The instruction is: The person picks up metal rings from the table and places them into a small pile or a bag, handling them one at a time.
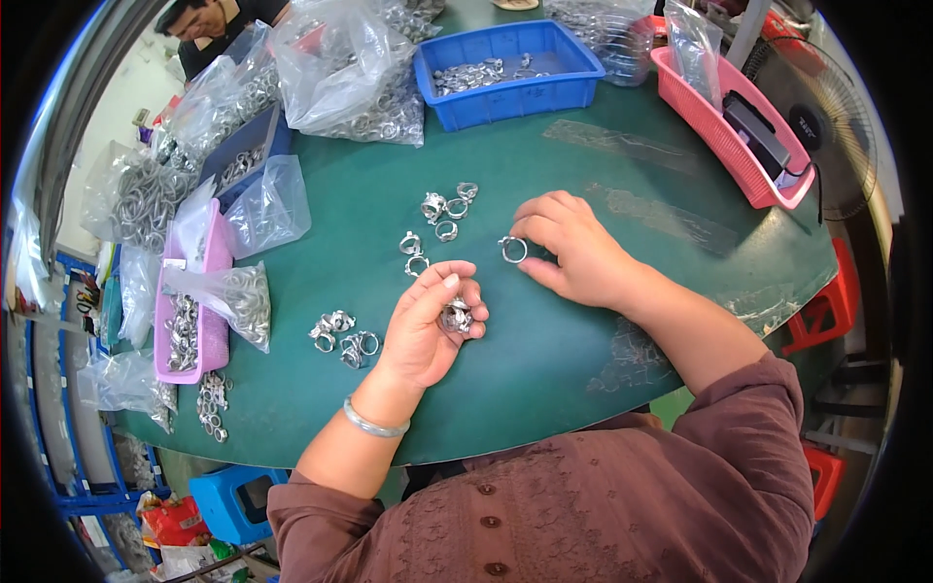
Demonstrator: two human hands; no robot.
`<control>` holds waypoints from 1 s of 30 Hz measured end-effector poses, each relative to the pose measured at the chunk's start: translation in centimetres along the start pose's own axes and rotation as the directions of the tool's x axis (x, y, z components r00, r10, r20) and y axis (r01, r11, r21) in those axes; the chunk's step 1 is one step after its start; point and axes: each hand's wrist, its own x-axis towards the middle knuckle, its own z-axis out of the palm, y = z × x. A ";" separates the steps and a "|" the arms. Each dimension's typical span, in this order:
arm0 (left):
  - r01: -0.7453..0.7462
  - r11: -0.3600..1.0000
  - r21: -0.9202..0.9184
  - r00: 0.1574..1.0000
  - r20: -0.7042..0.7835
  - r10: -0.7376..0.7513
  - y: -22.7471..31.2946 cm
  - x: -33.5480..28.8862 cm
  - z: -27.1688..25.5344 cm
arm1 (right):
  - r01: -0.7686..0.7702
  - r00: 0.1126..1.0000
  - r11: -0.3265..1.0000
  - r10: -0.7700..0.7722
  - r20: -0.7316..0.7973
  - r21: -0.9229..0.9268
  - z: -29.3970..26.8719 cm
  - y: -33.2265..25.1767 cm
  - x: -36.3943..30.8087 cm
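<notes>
My left hand [425,335] is turned palm up, its fingers curled around several silver rings [455,316]. To its right, my right hand [571,245] pinches a single silver ring [514,250] between thumb and fingers, just above the green table. Beyond my left hand lies a loose cluster of silver rings [446,230], some plain-looking bands and some with raised tops. Two small piles of rings [360,347] sit left of my left wrist, which wears a pale bangle [375,420].
On the green table [544,389] stand a blue tray of rings [505,109], a pink basket [724,136] holding a dark device, and a pink bin [216,255] of rings. Clear bags of rings [364,107] crowd the far left. Another person [216,24] is beyond them.
</notes>
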 end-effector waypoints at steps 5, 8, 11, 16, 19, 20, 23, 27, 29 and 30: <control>0.027 0.978 0.208 0.997 -0.076 -0.011 -0.5 -0.1 0.7 | 0.145 0.989 0.985 -0.141 -0.046 0.094 0.6 -2.5 0.3; 0.027 0.944 0.328 0.995 -0.100 0.006 -0.8 0.0 1.1 | 0.219 0.975 0.972 -0.215 -0.047 0.083 1.1 -3.3 0.3; -0.057 0.961 0.271 0.996 -0.051 0.073 -0.9 -0.2 1.1 | 0.200 0.980 0.968 -0.195 -0.046 0.152 1.2 -3.2 0.4; -0.099 0.979 0.175 0.995 0.039 0.094 -0.8 -0.1 0.8 | 0.167 0.978 0.955 -0.130 -0.161 0.244 1.1 -3.3 0.4; -0.119 0.977 0.180 0.992 0.068 0.109 -0.9 -0.1 0.5 | 0.201 0.969 0.950 -0.157 -0.189 0.241 1.0 -3.2 0.4; -0.129 0.972 0.194 0.990 0.086 0.114 -0.9 -0.1 0.4 | 0.211 0.967 0.948 -0.166 -0.195 0.238 1.0 -3.2 0.4; -0.160 0.970 0.184 0.984 0.109 0.142 -0.9 -0.2 0.5 | 0.179 0.967 0.952 -0.123 -0.224 0.250 0.9 -3.3 0.4; -0.176 0.965 0.193 0.981 0.116 0.156 -0.9 -0.2 0.3 | 0.152 0.971 0.952 -0.093 -0.222 0.265 0.8 -3.2 0.2; -0.188 0.952 0.241 0.980 0.107 0.166 -0.8 -0.3 0.4 | 0.164 0.971 0.954 -0.111 -0.211 0.253 0.8 -3.0 0.2; -0.188 0.952 0.240 0.980 0.107 0.166 -0.9 -0.3 0.4 | 0.163 0.971 0.954 -0.110 -0.210 0.252 0.8 -3.0 0.2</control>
